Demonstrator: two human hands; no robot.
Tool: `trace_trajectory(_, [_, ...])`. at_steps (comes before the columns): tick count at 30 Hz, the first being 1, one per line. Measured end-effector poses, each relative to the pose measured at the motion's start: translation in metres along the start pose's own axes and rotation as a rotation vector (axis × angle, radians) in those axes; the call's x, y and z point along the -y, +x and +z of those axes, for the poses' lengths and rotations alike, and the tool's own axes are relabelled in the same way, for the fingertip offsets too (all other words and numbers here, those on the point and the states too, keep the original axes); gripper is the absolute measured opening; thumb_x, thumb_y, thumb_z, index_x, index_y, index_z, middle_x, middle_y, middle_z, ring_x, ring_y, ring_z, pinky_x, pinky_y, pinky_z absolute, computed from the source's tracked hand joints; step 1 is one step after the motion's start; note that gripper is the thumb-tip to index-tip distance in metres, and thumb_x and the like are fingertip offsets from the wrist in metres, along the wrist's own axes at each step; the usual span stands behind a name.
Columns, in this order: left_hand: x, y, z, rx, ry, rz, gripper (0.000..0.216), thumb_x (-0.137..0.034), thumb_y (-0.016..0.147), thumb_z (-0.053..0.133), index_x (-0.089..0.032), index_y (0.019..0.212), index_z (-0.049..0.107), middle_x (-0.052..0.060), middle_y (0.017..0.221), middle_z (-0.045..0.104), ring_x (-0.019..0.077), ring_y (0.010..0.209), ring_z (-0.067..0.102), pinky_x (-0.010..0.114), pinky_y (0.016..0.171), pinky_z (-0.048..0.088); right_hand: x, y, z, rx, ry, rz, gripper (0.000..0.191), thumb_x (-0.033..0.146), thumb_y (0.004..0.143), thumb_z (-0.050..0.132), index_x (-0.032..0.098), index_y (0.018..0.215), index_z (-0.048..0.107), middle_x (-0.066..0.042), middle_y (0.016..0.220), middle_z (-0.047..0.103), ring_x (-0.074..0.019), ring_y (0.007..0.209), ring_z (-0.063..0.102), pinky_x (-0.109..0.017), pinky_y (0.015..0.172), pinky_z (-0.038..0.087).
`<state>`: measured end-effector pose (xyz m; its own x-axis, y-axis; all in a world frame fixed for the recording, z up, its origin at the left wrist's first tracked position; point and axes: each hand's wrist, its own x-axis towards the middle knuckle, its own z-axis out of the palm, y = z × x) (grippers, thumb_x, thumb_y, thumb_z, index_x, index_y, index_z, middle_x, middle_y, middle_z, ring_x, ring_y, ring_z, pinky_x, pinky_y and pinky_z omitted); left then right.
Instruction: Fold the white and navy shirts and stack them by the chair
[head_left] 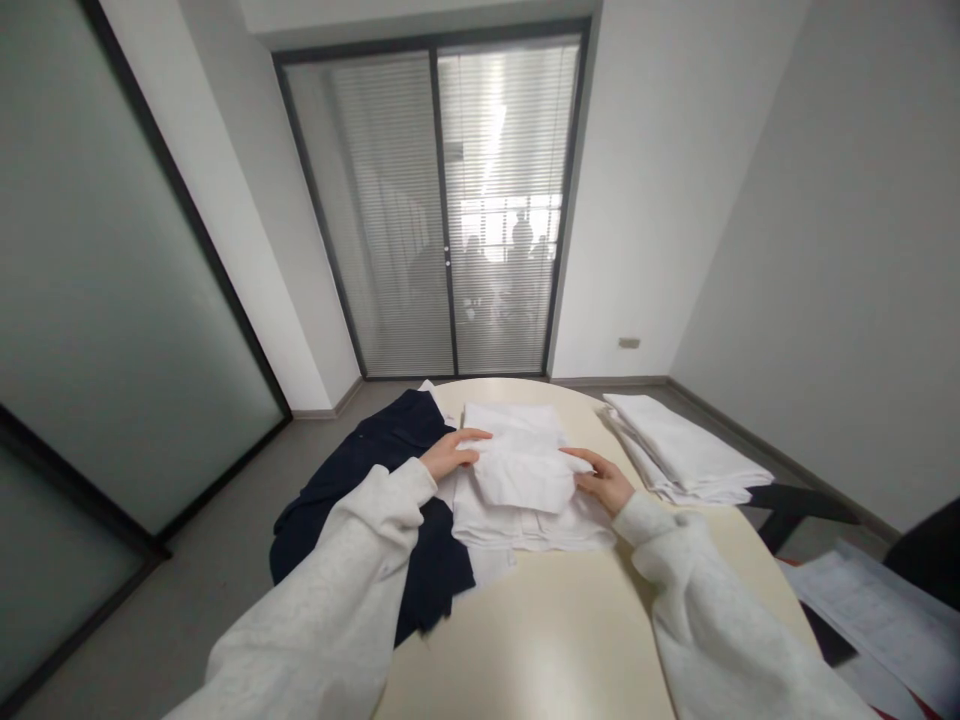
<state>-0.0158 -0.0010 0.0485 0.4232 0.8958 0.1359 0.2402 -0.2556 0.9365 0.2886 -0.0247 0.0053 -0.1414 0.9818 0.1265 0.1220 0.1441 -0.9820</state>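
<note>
A piece of white cloth (525, 478) is spread between my two hands, its near edge lifted and sagging a little. My left hand (452, 453) pinches its left side, thumb below and fingers on top. On the opposite side my right hand (601, 482) grips the right corner between thumb and fingers. Under it lies more folded white fabric (491, 530) on the table. Dark navy fabric (345, 465) is heaped beside my left hand and forearm, hanging over the table's left edge.
A folded stack of white cloth (682, 450) rests at the right edge of the cream table (555, 620). Papers (877, 610) and a black chair (930, 555) stand lower right. Beyond the table is a glass door with blinds (502, 220).
</note>
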Motion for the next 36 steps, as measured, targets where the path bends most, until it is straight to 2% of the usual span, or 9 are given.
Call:
trace_trajectory(2, [-0.001, -0.009, 0.009, -0.104, -0.066, 0.049, 0.047, -0.023, 0.070, 0.063, -0.020, 0.117, 0.057, 0.006, 0.116, 0.056, 0.0201, 0.092, 0.057, 0.028, 0.080, 0.044, 0.008, -0.001, 0.005, -0.026, 0.117, 0.002, 0.060, 0.034, 0.057, 0.066, 0.017, 0.113, 0.054, -0.006, 0.093, 0.063, -0.0184, 0.077, 0.059, -0.030, 0.069, 0.048])
trace_trajectory(5, [0.005, -0.018, 0.025, -0.148, -0.099, 0.066, 0.071, -0.024, 0.059, 0.075, -0.024, 0.126, 0.048, 0.007, 0.131, 0.043, 0.0250, 0.109, 0.049, 0.029, 0.088, 0.041, 0.018, -0.007, 0.015, 0.021, 0.220, 0.013, 0.081, 0.036, 0.055, 0.070, 0.021, 0.128, 0.040, -0.008, 0.109, 0.059, -0.0236, 0.095, 0.057, -0.035, 0.080, 0.047])
trace_trajectory(7, [0.010, -0.019, 0.032, -0.171, -0.087, 0.031, 0.079, -0.023, 0.050, 0.080, -0.025, 0.123, 0.051, 0.009, 0.132, 0.042, 0.0269, 0.111, 0.047, 0.030, 0.087, 0.043, 0.021, -0.011, 0.019, 0.060, 0.235, 0.047, 0.092, 0.035, 0.053, 0.072, 0.024, 0.134, 0.031, -0.008, 0.115, 0.057, -0.0244, 0.099, 0.057, -0.036, 0.082, 0.048])
trace_trajectory(10, [0.015, -0.017, 0.033, -0.199, -0.109, -0.013, 0.072, -0.021, 0.047, 0.081, -0.022, 0.115, 0.058, 0.009, 0.123, 0.049, 0.0254, 0.104, 0.052, 0.030, 0.083, 0.045, 0.017, -0.012, 0.018, 0.124, 0.165, 0.059, 0.097, 0.032, 0.052, 0.073, 0.024, 0.137, 0.026, -0.008, 0.116, 0.056, -0.0238, 0.096, 0.058, -0.035, 0.080, 0.049])
trace_trajectory(15, [0.010, -0.018, 0.024, -0.219, 0.001, 0.070, 0.050, -0.018, 0.059, 0.071, -0.019, 0.108, 0.062, 0.007, 0.107, 0.058, 0.0218, 0.093, 0.056, 0.028, 0.078, 0.045, 0.008, -0.005, 0.016, 0.153, -0.216, -0.112, 0.080, 0.021, 0.058, 0.064, 0.021, 0.133, 0.034, -0.006, 0.116, 0.055, -0.0232, 0.098, 0.054, -0.035, 0.082, 0.044])
trace_trajectory(20, [0.004, -0.024, 0.022, -0.341, 0.431, 0.227, 0.031, -0.013, 0.065, 0.060, -0.024, 0.093, 0.066, 0.003, 0.093, 0.057, 0.0196, 0.087, 0.054, 0.028, 0.081, 0.041, 0.007, -0.003, 0.024, -0.092, -0.919, -0.319, 0.048, 0.012, 0.065, 0.050, 0.017, 0.112, 0.052, -0.009, 0.094, 0.056, -0.0237, 0.089, 0.050, -0.035, 0.080, 0.037])
trace_trajectory(23, [0.001, -0.028, 0.022, -0.280, 0.681, 0.258, 0.029, -0.014, 0.067, 0.057, -0.025, 0.092, 0.065, 0.004, 0.089, 0.055, 0.0207, 0.088, 0.051, 0.029, 0.083, 0.038, 0.013, -0.007, 0.017, -0.156, -1.205, -0.411, 0.035, 0.013, 0.066, 0.051, 0.016, 0.101, 0.057, -0.009, 0.081, 0.051, -0.0241, 0.082, 0.047, -0.032, 0.073, 0.035])
trace_trajectory(29, [-0.004, -0.035, 0.018, -0.090, 0.931, 0.414, 0.023, -0.023, 0.072, 0.058, -0.025, 0.094, 0.065, 0.006, 0.081, 0.055, 0.0212, 0.082, 0.051, 0.028, 0.077, 0.037, 0.014, -0.015, -0.009, 0.071, -1.367, -0.535, 0.035, 0.015, 0.067, 0.053, 0.017, 0.101, 0.056, -0.008, 0.082, 0.051, -0.0219, 0.080, 0.048, -0.029, 0.070, 0.035])
trace_trajectory(36, [-0.006, -0.041, 0.018, 0.123, 0.990, 0.542, 0.027, -0.022, 0.068, 0.061, -0.026, 0.095, 0.063, 0.002, 0.073, 0.061, 0.0175, 0.069, 0.056, 0.023, 0.063, 0.036, 0.010, -0.029, -0.012, 0.230, -1.357, -0.398, 0.045, 0.017, 0.065, 0.054, 0.020, 0.109, 0.052, -0.007, 0.088, 0.054, -0.0211, 0.081, 0.053, -0.029, 0.071, 0.038])
